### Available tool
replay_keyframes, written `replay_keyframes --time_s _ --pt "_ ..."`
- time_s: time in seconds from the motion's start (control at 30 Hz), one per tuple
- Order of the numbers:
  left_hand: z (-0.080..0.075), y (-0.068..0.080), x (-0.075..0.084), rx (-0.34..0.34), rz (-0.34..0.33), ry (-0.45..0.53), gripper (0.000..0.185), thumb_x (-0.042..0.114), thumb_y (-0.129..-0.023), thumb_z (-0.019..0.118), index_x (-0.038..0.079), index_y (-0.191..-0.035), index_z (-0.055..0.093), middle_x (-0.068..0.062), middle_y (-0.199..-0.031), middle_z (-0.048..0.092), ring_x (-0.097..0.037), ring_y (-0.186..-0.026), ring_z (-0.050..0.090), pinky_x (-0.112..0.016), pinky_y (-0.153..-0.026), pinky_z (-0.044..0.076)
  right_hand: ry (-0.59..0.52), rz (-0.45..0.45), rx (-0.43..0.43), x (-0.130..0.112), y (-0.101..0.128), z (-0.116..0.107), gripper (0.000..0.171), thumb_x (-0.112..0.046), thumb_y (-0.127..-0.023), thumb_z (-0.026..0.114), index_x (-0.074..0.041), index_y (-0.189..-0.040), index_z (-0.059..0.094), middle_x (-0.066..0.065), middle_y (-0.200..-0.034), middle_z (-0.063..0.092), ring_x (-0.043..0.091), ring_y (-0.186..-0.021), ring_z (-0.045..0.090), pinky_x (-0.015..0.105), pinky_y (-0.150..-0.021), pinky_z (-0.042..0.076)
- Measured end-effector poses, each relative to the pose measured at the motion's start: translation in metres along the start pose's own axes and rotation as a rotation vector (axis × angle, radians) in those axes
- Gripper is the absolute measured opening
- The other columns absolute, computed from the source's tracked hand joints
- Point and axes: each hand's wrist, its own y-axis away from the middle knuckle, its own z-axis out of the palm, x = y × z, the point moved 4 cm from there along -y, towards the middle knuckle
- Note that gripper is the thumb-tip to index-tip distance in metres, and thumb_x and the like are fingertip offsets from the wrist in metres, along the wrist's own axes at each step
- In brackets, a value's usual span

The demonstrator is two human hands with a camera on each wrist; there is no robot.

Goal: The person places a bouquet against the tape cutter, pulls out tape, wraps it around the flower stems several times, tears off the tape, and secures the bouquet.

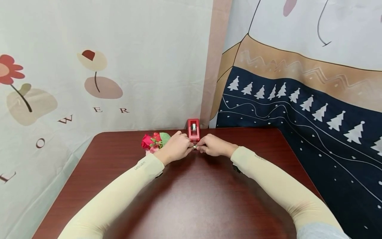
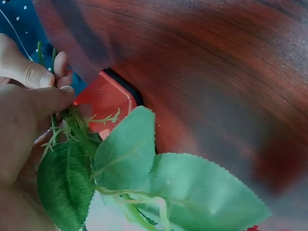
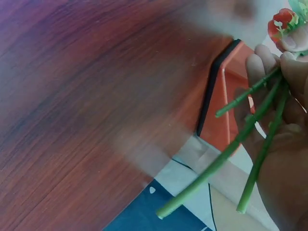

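Note:
A small bunch of artificial flowers with red and pink blooms lies sideways over the far part of the table, blooms to the left. My left hand grips its stems just below the serrated green leaves. From the other side, my right hand pinches the same stems, fingertips close to the left hand's. In the right wrist view, several cut green stems stick out past the right fingers. A small pale bit shows between the hands in the head view; I cannot tell what it is.
Just beyond the hands, a red tape dispenser with a black base stands at the far edge of the dark reddish wooden table. Printed cloths hang behind the table and along its right side.

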Motion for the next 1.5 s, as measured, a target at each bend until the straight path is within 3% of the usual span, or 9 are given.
replay_keyframes --time_s 0.33,0.53,0.63,0.8,0.97,1.1,1.33,1.5 --pt "0.001 -0.004 -0.004 -0.158 -0.130 0.246 0.017 0.030 -0.106 0.075 0.020 -0.106 0.088 0.003 -0.097 0.086 -0.023 -0.095 0.079 -0.047 -0.087 0.054 0.079 -0.063 0.076 0.003 0.005 0.006 0.014 -0.012 -0.108 0.071 -0.009 -0.109 0.085 0.002 -0.087 0.075 0.009 -0.079 0.062 0.028 -0.079 0.058" --pt "0.001 -0.006 -0.006 -0.232 -0.150 0.321 0.026 0.030 -0.110 0.068 0.017 -0.098 0.086 0.004 -0.072 0.073 -0.017 -0.075 0.069 -0.044 -0.083 0.055 0.127 -0.074 0.117 0.003 0.009 0.009 0.013 -0.012 -0.107 0.072 -0.011 -0.111 0.084 -0.001 -0.094 0.075 0.009 -0.082 0.062 0.028 -0.081 0.059" --pt "0.003 -0.007 -0.009 -0.254 -0.171 0.350 0.027 0.030 -0.111 0.068 0.017 -0.098 0.086 0.005 -0.070 0.070 -0.013 -0.070 0.062 -0.040 -0.080 0.054 0.131 -0.066 0.125 0.002 0.011 0.009 0.015 -0.013 -0.107 0.071 -0.011 -0.115 0.084 0.000 -0.098 0.076 0.009 -0.085 0.064 0.028 -0.084 0.060" --pt "0.004 -0.010 -0.010 -0.260 -0.192 0.347 0.021 0.030 -0.109 0.071 0.018 -0.107 0.088 0.006 -0.090 0.082 -0.014 -0.082 0.070 -0.042 -0.089 0.057 0.113 -0.049 0.124 0.000 0.012 0.008 0.020 -0.014 -0.108 0.070 -0.010 -0.123 0.083 0.002 -0.108 0.079 0.010 -0.091 0.068 0.032 -0.089 0.063" --pt "0.002 -0.010 -0.010 -0.239 -0.209 0.325 0.018 0.030 -0.106 0.074 0.017 -0.109 0.087 0.003 -0.104 0.085 -0.018 -0.094 0.077 -0.044 -0.092 0.060 0.044 -0.001 0.109 0.002 0.011 0.009 0.023 -0.014 -0.110 0.066 -0.009 -0.126 0.083 0.003 -0.110 0.080 0.010 -0.092 0.068 0.033 -0.091 0.063" --pt "0.002 -0.009 -0.010 -0.213 -0.223 0.318 0.016 0.029 -0.104 0.077 0.017 -0.107 0.087 0.002 -0.103 0.085 -0.019 -0.094 0.078 -0.043 -0.090 0.061 0.011 0.045 0.097 0.006 0.008 0.011 0.022 -0.015 -0.111 0.065 -0.011 -0.123 0.083 0.002 -0.108 0.079 0.009 -0.090 0.065 0.030 -0.088 0.061" --pt "0.005 -0.009 -0.010 -0.207 -0.211 0.291 0.017 0.028 -0.105 0.076 0.016 -0.106 0.088 0.002 -0.101 0.086 -0.022 -0.098 0.079 -0.047 -0.099 0.054 0.012 0.057 0.097 0.007 0.005 0.008 0.019 -0.015 -0.109 0.070 -0.011 -0.120 0.086 0.004 -0.109 0.081 0.011 -0.094 0.069 0.033 -0.091 0.062" --pt "0.008 -0.009 -0.010 -0.213 -0.188 0.252 0.017 0.028 -0.107 0.074 0.017 -0.102 0.086 0.003 -0.097 0.085 -0.021 -0.094 0.077 -0.043 -0.089 0.049 0.026 0.059 0.098 0.005 0.005 0.006 0.018 -0.015 -0.109 0.071 -0.011 -0.116 0.086 0.005 -0.114 0.082 0.013 -0.099 0.072 0.036 -0.096 0.063"
